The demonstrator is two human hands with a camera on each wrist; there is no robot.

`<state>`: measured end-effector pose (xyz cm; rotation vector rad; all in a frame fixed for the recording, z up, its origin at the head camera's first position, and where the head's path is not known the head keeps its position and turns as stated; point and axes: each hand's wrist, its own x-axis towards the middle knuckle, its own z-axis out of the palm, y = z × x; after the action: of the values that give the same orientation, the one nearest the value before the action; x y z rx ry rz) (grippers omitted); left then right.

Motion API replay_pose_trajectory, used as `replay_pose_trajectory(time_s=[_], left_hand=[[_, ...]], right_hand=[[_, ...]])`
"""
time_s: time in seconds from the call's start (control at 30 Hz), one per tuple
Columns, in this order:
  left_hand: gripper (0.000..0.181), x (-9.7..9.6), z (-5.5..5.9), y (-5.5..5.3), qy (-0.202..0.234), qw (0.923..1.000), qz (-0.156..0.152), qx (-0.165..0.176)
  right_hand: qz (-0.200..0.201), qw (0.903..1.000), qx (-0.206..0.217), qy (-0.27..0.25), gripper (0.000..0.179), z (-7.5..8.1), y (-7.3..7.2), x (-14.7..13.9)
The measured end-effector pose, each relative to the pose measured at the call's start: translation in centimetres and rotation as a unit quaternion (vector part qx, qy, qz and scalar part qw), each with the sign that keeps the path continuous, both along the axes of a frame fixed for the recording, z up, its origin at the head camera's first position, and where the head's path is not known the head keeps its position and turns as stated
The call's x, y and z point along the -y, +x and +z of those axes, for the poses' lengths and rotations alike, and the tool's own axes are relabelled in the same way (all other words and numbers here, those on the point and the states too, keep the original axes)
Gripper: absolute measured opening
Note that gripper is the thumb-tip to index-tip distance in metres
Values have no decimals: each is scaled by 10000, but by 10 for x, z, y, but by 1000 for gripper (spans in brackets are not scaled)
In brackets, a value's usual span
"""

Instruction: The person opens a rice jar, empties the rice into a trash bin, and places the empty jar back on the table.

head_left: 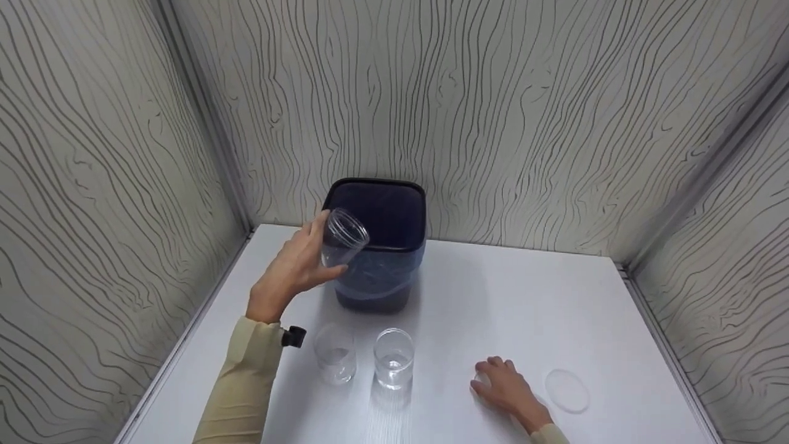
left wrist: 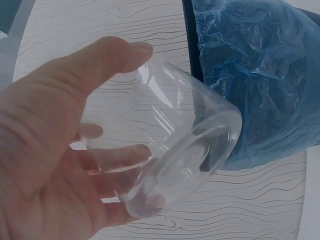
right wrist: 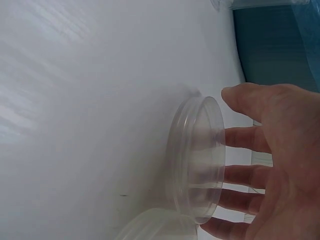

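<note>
In the head view my left hand (head_left: pixel 293 262) grips a clear plastic jar (head_left: pixel 345 237), which is tilted with its threaded mouth toward the bin (head_left: pixel 373 277). The left wrist view shows the thumb and fingers spread around the jar's wall, and the jar looks empty. Low over the white table at the right, my right hand (head_left: pixel 508 391) reaches around a clear round lid (right wrist: pixel 200 160). In the right wrist view its thumb stands apart from the rim, while the fingers extend behind the lid. A second clear lid (right wrist: pixel 160 227) overlaps the first there.
Two clear jars (head_left: pixel 394 361) stand upright side by side in front of the bin. Another round lid (head_left: pixel 567 391) lies flat to the right of my right hand. A blue bag (left wrist: pixel 255 85) lines the dark-rimmed bin. Wood-pattern walls (head_left: pixel 493 123) enclose the table.
</note>
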<state>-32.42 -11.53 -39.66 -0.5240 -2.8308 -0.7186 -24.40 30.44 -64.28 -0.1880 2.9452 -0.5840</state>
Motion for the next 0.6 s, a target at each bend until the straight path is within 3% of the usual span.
replay_pose_trajectory(time_s=[0.27, 0.6], left_hand=[[102, 0, -18, 5, 660, 9976, -189, 49], [101, 7, -45, 19, 1131, 9935, -129, 63]], right_hand=[[-39, 10000, 16, -20, 36, 2, 2, -2], [-111, 9999, 112, -51, 34, 3, 2, -1]])
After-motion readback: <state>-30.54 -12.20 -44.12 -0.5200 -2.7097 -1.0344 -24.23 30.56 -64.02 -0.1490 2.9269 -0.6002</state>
